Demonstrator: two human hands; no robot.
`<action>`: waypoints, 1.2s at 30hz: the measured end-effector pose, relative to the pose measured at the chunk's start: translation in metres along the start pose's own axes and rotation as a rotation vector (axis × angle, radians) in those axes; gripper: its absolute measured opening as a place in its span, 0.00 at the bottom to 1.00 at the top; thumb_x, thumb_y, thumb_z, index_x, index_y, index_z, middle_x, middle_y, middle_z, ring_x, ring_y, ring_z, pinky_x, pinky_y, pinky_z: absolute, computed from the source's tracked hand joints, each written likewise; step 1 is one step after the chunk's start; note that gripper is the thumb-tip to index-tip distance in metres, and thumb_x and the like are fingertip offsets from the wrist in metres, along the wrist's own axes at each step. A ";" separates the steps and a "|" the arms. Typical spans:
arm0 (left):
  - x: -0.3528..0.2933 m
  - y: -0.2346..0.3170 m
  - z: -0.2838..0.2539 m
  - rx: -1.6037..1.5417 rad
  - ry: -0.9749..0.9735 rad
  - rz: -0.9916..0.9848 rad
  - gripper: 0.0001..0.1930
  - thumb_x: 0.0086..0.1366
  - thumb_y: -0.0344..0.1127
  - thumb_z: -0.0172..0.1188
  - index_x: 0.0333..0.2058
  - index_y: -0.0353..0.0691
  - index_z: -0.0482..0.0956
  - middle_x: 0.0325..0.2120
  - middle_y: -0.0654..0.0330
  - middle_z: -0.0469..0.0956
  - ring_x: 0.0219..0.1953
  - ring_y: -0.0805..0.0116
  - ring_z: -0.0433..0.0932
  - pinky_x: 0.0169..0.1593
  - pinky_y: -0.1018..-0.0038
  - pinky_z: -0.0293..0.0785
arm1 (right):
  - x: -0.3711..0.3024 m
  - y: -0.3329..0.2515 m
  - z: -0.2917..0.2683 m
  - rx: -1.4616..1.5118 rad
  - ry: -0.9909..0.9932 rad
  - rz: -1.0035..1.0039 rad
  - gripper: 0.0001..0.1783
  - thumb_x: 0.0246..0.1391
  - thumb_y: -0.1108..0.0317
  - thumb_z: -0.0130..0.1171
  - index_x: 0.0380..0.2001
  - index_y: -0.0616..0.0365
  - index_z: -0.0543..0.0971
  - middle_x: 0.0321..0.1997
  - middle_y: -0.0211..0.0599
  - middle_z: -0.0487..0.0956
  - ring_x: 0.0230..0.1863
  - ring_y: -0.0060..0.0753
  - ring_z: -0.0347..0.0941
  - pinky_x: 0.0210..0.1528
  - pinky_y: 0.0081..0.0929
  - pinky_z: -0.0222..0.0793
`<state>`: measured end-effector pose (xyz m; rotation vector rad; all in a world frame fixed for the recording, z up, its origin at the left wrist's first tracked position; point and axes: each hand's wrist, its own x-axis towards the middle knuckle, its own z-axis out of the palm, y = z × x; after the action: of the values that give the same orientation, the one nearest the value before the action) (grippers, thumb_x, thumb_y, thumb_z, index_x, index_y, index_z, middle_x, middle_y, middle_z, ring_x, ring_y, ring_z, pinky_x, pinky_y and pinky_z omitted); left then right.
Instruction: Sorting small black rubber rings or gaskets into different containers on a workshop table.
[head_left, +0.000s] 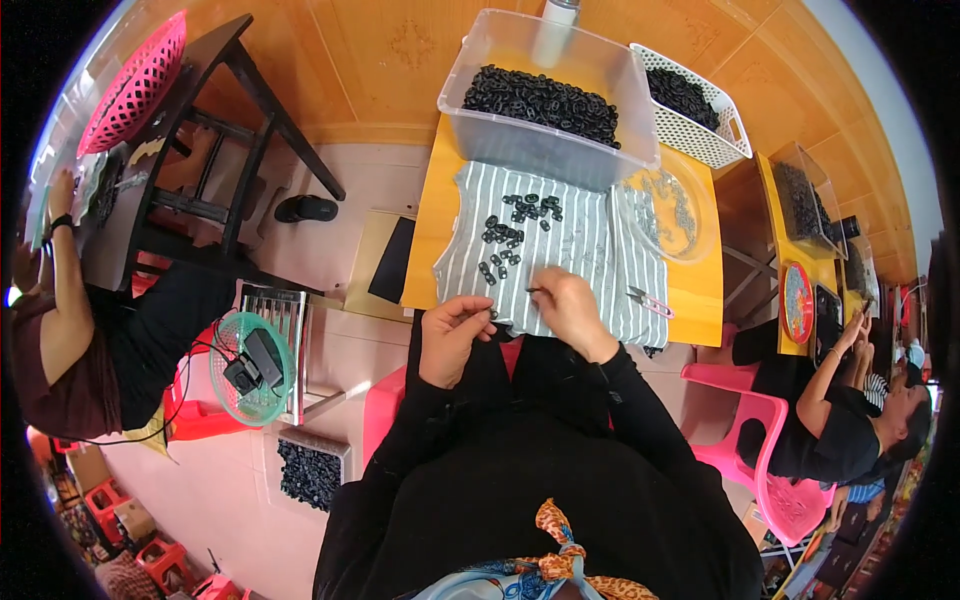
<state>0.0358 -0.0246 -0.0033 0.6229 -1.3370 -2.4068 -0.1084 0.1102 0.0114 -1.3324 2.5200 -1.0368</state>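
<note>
My left hand [455, 338] is closed in a pinch at the near edge of the striped cloth [460, 230], with a small black oval plastic piece at its fingertips. To its right, my right hand [572, 312] hovers over the cloth, thumb and fingers together. Something small and dark shows at those fingertips, too small to name. Ahead of both hands lie several loose black pieces [502, 232] of the same sort. Pink-handled thread snips [652, 303] rest at the cloth's right side.
A clear bin [560, 150] of black pieces stands at the table's back, beside a white perforated basket [735, 140]. A round clear tray [705, 225] holds tiny shiny parts. A green basket [290, 375] sits at left. Two other people work at tables on either side.
</note>
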 end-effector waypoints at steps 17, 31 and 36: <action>-0.005 0.005 0.005 0.035 0.005 0.009 0.08 0.56 0.23 0.55 0.36 0.29 0.76 0.24 0.60 0.76 0.24 0.75 0.75 0.27 0.83 0.70 | 0.065 0.006 0.015 -0.155 0.073 -0.039 0.06 0.38 0.74 0.59 0.25 0.60 0.75 0.26 0.44 0.72 0.32 0.50 0.71 0.33 0.40 0.67; 0.012 -0.007 0.058 0.078 -0.180 -0.038 0.08 0.56 0.22 0.55 0.36 0.29 0.76 0.25 0.59 0.76 0.25 0.75 0.75 0.28 0.82 0.70 | -0.038 0.024 -0.029 0.029 0.128 0.038 0.07 0.46 0.81 0.52 0.30 0.65 0.77 0.27 0.41 0.70 0.28 0.38 0.68 0.30 0.26 0.64; 0.010 -0.007 0.070 0.118 -0.145 -0.062 0.11 0.56 0.22 0.56 0.39 0.31 0.76 0.25 0.60 0.76 0.25 0.75 0.75 0.28 0.82 0.70 | -0.041 0.025 -0.030 0.824 0.141 0.413 0.03 0.50 0.77 0.54 0.30 0.63 0.76 0.23 0.28 0.74 0.23 0.19 0.67 0.26 0.16 0.62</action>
<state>-0.0092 0.0244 0.0214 0.5356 -1.5495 -2.4784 -0.1117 0.1666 0.0102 -0.4995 1.9121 -1.7941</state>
